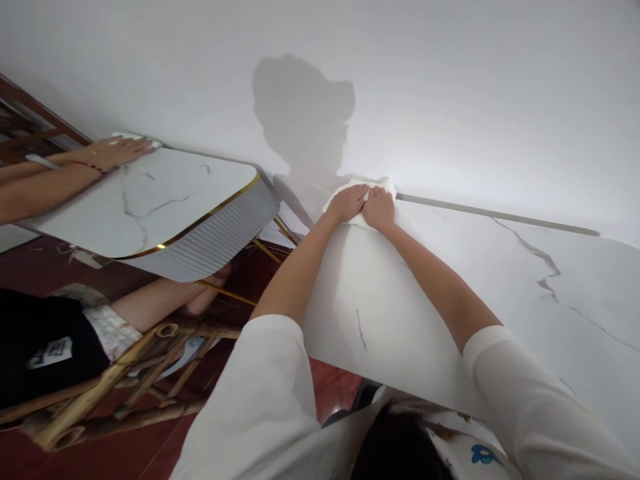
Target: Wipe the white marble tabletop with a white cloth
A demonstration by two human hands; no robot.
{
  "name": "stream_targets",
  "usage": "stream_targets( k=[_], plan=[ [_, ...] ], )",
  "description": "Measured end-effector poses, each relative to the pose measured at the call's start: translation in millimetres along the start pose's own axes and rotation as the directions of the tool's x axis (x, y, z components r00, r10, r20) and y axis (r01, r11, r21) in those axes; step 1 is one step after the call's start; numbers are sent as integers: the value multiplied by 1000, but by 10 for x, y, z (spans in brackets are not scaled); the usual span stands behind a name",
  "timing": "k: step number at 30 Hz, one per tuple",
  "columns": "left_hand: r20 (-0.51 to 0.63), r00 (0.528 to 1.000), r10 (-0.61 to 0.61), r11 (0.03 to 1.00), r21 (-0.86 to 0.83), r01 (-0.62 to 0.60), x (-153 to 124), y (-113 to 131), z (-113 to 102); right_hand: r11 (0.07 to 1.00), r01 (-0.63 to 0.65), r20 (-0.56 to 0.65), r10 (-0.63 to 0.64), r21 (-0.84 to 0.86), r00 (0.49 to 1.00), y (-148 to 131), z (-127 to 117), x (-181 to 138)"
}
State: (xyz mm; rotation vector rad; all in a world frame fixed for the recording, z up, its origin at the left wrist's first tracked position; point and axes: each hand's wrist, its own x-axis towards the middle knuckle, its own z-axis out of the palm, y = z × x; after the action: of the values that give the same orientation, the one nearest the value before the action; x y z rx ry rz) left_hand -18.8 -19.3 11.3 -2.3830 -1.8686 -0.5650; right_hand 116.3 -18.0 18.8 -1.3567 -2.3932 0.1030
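Note:
Both my arms in white sleeves stretch across a white marble-patterned table (pixel 450 300) toward its far corner by the wall. My left hand (pixel 347 202) and my right hand (pixel 379 208) lie side by side, pressed down on a white cloth (pixel 356 187) bunched at that corner. The fingers of both hands are curled down over the cloth. The cloth shows only at the edges around my hands.
To the left stands a smaller marble-topped table (pixel 150 203) with a gold rim and ribbed side. Another person's hand (pixel 117 151) rests on its far edge; that person sits on a bamboo chair (pixel 125 373). A white wall rises behind. Below is a dark red floor (pixel 150 453).

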Motion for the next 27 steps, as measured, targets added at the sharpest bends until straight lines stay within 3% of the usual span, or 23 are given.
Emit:
stream_targets(
  k=[13,23,27],
  plan=[
    [64,994,89,995,31,-91,-603,140,-87,1000,1,-8,-1,11,1000,-299,-122,-679],
    [30,992,120,991,51,-122,-1515,340,-263,998,31,48,-33,54,998,-738,-226,-1418],
    [24,994,103,992,74,-104,-1887,471,-335,994,96,81,-99,46,992,-863,-300,-1717]
  ],
)
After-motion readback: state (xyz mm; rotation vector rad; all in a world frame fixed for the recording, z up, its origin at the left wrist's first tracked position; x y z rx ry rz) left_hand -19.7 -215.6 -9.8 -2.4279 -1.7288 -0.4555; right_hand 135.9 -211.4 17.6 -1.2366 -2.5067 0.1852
